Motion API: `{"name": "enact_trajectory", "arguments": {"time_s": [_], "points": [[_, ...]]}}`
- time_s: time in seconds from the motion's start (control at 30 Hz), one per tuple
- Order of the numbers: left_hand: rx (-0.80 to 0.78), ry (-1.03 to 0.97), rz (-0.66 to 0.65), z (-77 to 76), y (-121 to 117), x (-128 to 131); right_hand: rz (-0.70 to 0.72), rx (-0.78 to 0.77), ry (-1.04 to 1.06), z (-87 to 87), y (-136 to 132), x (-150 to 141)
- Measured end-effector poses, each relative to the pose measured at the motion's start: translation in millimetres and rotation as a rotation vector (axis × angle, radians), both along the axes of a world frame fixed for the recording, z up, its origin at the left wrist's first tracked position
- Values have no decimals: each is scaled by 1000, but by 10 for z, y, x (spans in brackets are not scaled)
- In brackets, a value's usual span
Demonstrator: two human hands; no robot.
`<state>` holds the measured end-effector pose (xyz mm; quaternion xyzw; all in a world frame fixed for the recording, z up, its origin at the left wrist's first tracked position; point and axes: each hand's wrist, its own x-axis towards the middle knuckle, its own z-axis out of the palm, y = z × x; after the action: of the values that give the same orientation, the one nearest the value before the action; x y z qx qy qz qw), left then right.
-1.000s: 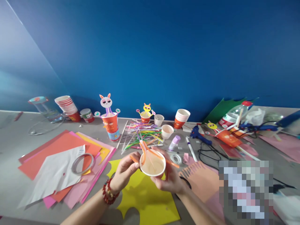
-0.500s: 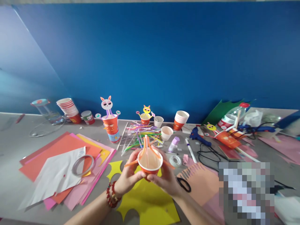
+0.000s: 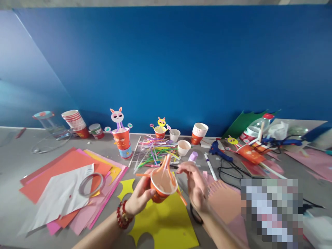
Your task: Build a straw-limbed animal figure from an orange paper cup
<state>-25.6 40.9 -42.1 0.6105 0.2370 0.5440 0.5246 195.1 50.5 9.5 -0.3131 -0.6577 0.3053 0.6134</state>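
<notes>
An orange paper cup [image 3: 159, 197] with a pale inside is gripped by my left hand [image 3: 141, 193], its fingers wrapped round the left side. Orange straws [image 3: 166, 166] rise inside the cup, and straw ends stick out at both sides. The cup is tilted a little, above yellow paper [image 3: 166, 224] with round pieces cut out of it. My right hand [image 3: 195, 185] is apart from the cup, on its right, with fingers curved and spread and nothing visible in them. Behind the hands lies a pile of coloured straws [image 3: 155, 152].
Coloured paper sheets [image 3: 70, 159] and a tape roll [image 3: 90, 184] lie left. Rabbit-faced cup figures [image 3: 121, 136] stand behind. A blue glue gun [image 3: 220, 151], its black cable, a marker [image 3: 210, 167] and a bottle [image 3: 255, 128] are to the right. A blue panel [image 3: 166, 62] closes the back.
My right hand has let go of the cup and moved to the right. The cup stays in my left hand and has tilted, its straws leaning more to the right.
</notes>
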Motion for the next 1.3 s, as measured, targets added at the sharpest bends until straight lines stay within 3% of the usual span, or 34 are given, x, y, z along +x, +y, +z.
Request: {"name": "enact_trajectory", "arguments": {"time_s": [0.1,0.2,0.5,0.63,0.83,0.97,1.13,1.3], "points": [[126,114,-76,101,-24,16,142,-123,27,127,38,-3],[121,157,-116,139,-38,46,205,-187,-22,210,43,-3],[-2,188,-20,-77,-81,54,116,-232,-41,217,36,-51],[-29,163,-35,-21,-91,81,103,-245,-48,201,31,-54],[-43,94,-185,133,-102,126,165,-278,-86,216,35,-34],[-83,127,-63,129,-109,136,213,-307,-149,223,36,-43],[-169,86,59,116,-140,178,151,-330,-160,215,23,-67],[-165,63,85,46,-155,187,139,-382,-159,236,9,-87]]}}
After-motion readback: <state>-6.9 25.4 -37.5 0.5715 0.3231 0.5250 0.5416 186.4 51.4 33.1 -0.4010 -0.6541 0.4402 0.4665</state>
